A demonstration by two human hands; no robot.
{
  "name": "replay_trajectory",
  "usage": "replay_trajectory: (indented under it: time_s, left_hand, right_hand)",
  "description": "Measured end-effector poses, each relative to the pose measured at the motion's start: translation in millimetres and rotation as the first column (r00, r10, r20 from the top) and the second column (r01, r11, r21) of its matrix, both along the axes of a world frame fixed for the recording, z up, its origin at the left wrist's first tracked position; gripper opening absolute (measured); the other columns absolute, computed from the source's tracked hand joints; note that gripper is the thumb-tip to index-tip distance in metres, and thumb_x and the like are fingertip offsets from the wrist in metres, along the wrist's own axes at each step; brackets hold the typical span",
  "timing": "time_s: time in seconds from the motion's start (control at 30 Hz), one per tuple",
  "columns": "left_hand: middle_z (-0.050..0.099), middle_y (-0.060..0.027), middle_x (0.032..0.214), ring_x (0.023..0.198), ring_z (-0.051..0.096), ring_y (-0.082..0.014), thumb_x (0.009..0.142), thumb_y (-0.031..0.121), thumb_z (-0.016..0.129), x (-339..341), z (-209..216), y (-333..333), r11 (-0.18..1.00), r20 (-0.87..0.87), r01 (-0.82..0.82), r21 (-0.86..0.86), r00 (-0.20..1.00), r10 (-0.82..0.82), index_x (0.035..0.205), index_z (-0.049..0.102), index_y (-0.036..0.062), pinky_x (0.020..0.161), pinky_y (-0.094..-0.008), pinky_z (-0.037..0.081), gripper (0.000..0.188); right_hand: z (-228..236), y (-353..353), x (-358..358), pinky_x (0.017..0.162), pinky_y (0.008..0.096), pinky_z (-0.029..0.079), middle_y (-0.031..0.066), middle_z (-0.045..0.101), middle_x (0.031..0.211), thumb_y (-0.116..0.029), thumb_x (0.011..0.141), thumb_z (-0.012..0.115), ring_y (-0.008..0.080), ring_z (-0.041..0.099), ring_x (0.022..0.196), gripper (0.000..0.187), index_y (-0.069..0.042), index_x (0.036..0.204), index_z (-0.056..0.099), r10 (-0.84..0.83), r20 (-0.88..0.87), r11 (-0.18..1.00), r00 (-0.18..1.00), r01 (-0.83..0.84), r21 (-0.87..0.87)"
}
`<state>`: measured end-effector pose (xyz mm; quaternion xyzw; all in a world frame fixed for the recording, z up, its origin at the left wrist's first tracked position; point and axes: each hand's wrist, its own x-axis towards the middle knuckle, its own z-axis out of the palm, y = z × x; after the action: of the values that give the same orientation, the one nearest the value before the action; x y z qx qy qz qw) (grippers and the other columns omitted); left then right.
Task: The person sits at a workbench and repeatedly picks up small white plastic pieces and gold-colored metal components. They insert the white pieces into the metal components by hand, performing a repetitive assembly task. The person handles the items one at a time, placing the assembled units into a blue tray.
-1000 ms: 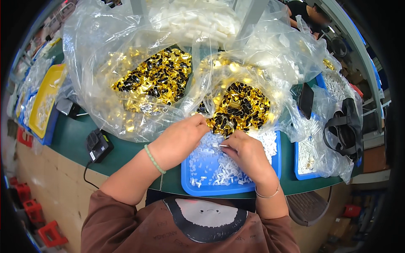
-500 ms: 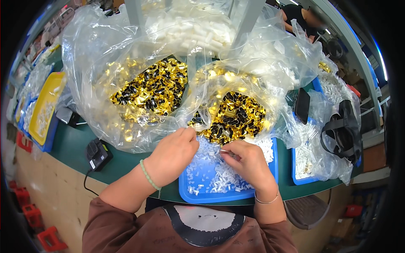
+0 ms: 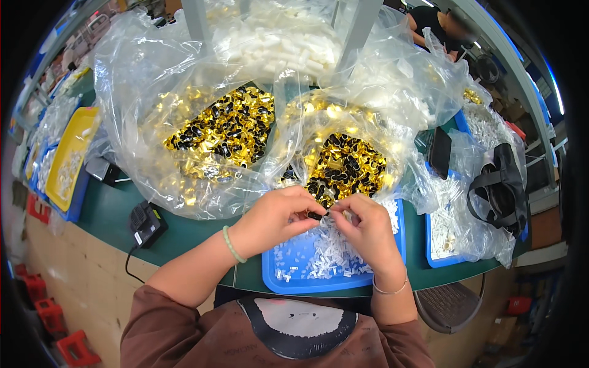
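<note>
My left hand [image 3: 274,216] pinches a small black-and-gold part [image 3: 315,216] between thumb and fingers. Close beside it, my right hand [image 3: 367,232] has its thumb and fingertips pressed together; whatever they hold is too small to make out. Both hands are over the far side of a blue tray [image 3: 319,286] that carries many small white plastic pieces [image 3: 331,259]. Just beyond the fingers lies an opened clear bag of black-and-gold parts [image 3: 346,168]. A second pile of the same parts [image 3: 230,129] sits in a clear bag to its left.
White cylindrical pieces [image 3: 282,49] are heaped at the back. A yellow tray [image 3: 64,162] stands far left, near a black power adapter [image 3: 147,226]. On the right are a phone [image 3: 440,153], a black bag [image 3: 498,190] and another blue tray [image 3: 445,262]. Someone works at the back right.
My left hand has moved right and now holds a black-and-gold part. My right hand has shifted slightly, and the fingertips of both hands have come close together.
</note>
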<state>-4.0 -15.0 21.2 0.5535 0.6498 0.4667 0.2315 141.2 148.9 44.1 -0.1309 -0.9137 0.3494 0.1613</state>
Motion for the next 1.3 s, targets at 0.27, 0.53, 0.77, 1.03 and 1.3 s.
replay_trajectory:
  time_s: [0.27,0.53,0.77,1.03,1.3]
  left_hand:
    - [0.062,-0.0051,0.118,0.098,0.062,-0.0092,0.091,0.006,0.065,7.8,-6.3,8.5,0.997,0.622,-0.053,-0.061,0.779,0.079,0.124,0.062,0.0017,0.087,-0.0232,0.051,0.034]
    - [0.059,-0.0089,0.129,0.113,0.058,-0.0115,0.097,0.007,0.055,9.4,-15.3,11.1,1.0,0.876,0.02,-0.016,0.482,0.004,0.135,0.051,-0.0023,0.099,-0.0264,0.047,0.039]
    - [0.056,-0.0087,0.132,0.115,0.057,-0.013,0.097,0.007,0.056,12.1,-13.5,13.5,1.0,0.946,0.013,0.009,0.325,-0.013,0.136,0.049,-0.0012,0.102,-0.0276,0.047,0.04]
    - [0.056,-0.0091,0.131,0.116,0.057,-0.0134,0.095,0.004,0.057,15.4,-19.5,18.1,0.999,0.971,-0.015,0.038,0.237,-0.034,0.136,0.048,-0.001,0.102,-0.0272,0.047,0.042]
    - [0.058,-0.0084,0.128,0.115,0.058,-0.0137,0.095,0.004,0.058,17.2,-18.3,18.6,0.999,0.973,-0.011,0.051,0.227,-0.047,0.136,0.048,-0.0007,0.102,-0.0279,0.047,0.043]
  right_hand:
    - [0.5,-3.7,1.8,0.053,0.0218,0.041,0.0028,0.064,0.08,-0.004,0.082,0.074,0.0061,0.05,0.06,0.01,-0.001,0.09,0.068,-0.156,-0.112,0.936,0.981,0.11,-0.335]
    - [-1.9,-7.1,-2.1,0.051,0.0204,0.037,0.0042,0.063,0.087,-0.003,0.082,0.071,0.0053,0.046,0.057,0.009,-0.001,0.09,0.068,-0.084,-0.162,0.971,0.983,0.045,-0.234]
    - [-4.3,-7.9,-2.2,0.05,0.0214,0.039,0.0058,0.064,0.091,-0.002,0.082,0.07,0.0067,0.05,0.058,0.01,-0.001,0.091,0.067,-0.132,-0.191,0.977,0.973,0.095,-0.193]
    - [-7.6,-13.6,-7.8,0.054,0.0241,0.048,0.0103,0.065,0.096,0.0,0.08,0.07,0.0138,0.062,0.069,0.009,-0.002,0.086,0.064,-0.108,-0.267,0.994,0.958,0.094,-0.064]
    - [-11.2,-13.4,-8.2,0.054,0.0248,0.05,0.0117,0.065,0.095,0.0,0.079,0.071,0.0159,0.062,0.066,0.01,-0.002,0.085,0.063,-0.109,-0.26,0.993,0.959,0.096,-0.062]
